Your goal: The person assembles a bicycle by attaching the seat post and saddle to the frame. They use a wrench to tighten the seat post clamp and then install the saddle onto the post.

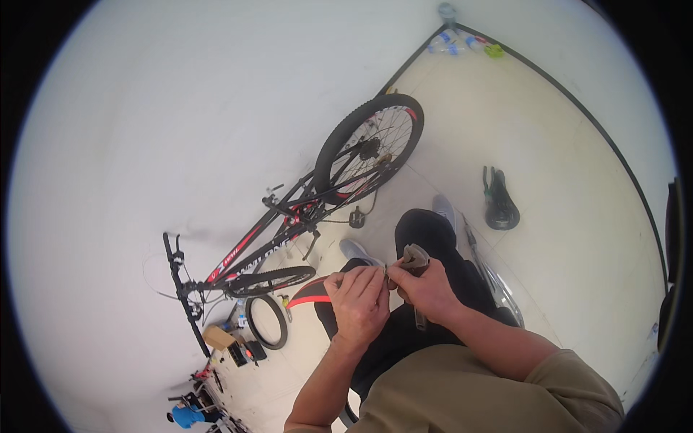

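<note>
Both of my hands meet in front of my lap. My right hand (431, 292) is closed around a crumpled grey-brown sheet (414, 255), cloth or paper, which sticks up above the fingers. Pressed close beside it, my left hand (362, 302) has its fingertips pinched together; what they hold is too small and hidden to name. A curved black and red piece (309, 293), like a mudguard, shows just left of my left hand, its near end hidden. Beyond my knees, a black and red bicycle (278, 234) leans along the white wall.
A black saddle (501, 209) lies on the floor at the right, near metal tubing (498, 278). At the left are a loose tyre (282, 333) and a cardboard box (216, 337). Plastic bottles (451, 48) lie in the far corner. A person in blue (186, 417) is at lower left.
</note>
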`<state>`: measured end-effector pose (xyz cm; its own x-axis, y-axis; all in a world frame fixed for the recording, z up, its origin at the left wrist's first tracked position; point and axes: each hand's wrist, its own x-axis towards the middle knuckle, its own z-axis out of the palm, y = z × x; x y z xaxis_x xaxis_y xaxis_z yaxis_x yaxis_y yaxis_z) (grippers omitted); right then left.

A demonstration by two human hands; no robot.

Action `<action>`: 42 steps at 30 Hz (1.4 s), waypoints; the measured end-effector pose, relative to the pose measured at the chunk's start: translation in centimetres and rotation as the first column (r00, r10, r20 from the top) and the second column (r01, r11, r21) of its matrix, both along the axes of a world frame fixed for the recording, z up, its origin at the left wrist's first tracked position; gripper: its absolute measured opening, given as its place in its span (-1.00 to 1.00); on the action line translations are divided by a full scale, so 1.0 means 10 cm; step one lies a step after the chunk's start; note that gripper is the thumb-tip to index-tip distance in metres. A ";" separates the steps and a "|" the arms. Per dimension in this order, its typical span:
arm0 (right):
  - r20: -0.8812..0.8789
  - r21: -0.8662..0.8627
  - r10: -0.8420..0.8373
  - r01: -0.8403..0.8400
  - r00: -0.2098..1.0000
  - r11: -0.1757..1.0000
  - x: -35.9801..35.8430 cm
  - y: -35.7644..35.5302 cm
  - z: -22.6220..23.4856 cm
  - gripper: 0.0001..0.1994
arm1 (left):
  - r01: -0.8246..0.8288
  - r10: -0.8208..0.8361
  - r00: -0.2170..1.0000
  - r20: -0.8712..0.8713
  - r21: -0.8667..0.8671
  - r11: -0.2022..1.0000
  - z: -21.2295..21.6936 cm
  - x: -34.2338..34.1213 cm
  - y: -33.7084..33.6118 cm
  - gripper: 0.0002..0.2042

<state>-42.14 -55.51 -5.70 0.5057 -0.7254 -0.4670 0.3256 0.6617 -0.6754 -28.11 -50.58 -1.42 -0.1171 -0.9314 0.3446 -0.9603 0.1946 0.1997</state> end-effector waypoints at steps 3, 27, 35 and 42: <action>-0.078 -0.059 -0.030 0.025 0.997 0.998 -0.06 -0.09 0.00 -0.93 | 0.035 -0.035 0.999 -0.014 0.034 0.999 -0.06 -0.02 -0.11 -0.76; -0.046 0.046 -0.323 0.325 0.945 0.945 -0.15 -0.32 0.10 -0.88 | 0.259 -0.259 0.965 0.024 0.010 0.966 -0.06 -0.03 -0.71 -0.75; -0.061 -0.045 -0.164 0.162 0.985 0.986 -0.18 -0.32 0.08 -0.84 | 0.266 -0.267 0.961 -0.072 -0.029 0.964 -0.12 0.07 -0.56 -0.75; -0.238 -0.011 -0.073 0.073 0.969 0.997 -0.09 -0.29 0.01 -0.88 | 0.142 -0.148 0.969 -0.198 -0.045 0.989 -0.21 0.38 -0.37 -0.71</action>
<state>-43.06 -58.39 -5.60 0.3258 -0.7572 -0.5661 0.2027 0.6408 -0.7405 -24.29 -54.28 -3.52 -0.1763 -0.8984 0.4023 -0.8624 0.3380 0.3769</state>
